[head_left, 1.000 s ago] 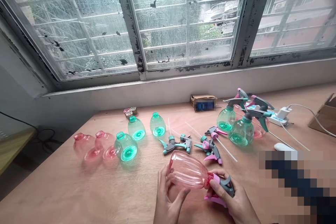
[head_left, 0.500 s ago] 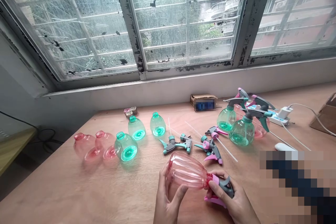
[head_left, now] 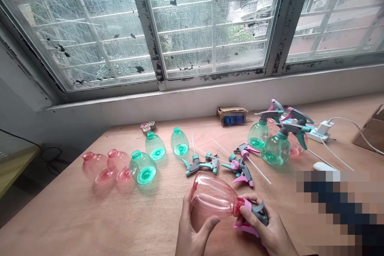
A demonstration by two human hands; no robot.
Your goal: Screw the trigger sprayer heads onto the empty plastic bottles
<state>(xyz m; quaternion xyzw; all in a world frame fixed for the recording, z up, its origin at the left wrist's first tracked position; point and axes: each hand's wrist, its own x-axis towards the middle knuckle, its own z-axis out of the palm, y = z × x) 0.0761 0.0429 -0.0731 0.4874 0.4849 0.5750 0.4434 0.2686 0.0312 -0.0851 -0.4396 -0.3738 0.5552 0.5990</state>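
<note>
A clear pink bottle (head_left: pixel 213 195) lies sideways above the table's near edge, its neck pointing right. My left hand (head_left: pixel 193 224) is curved round the bottle's base end, thumb on the near side. At the neck, my right hand (head_left: pixel 264 224) grips the pink collar of a grey and pink spray head (head_left: pixel 258 213), which sits at the bottle's mouth; red threads show beside the collar. Just beyond the bottle lie loose grey and teal spray heads (head_left: pixel 201 165) and grey and pink spray heads (head_left: pixel 243 172), some with thin white tubes.
Open green bottles (head_left: pixel 143 168) and pink bottles (head_left: pixel 95 168) stand at the left. Bottles with spray heads fitted (head_left: pixel 276 152) stand at the right, by a white power strip (head_left: pixel 318 134). A small carton (head_left: pixel 233 117) and a white mouse (head_left: pixel 325 167) are also on the table.
The left thumb has shifted slightly right and away from the bottle's side. Otherwise the bottle, spray head and right hand look nearly the same; the view has shifted a little.
</note>
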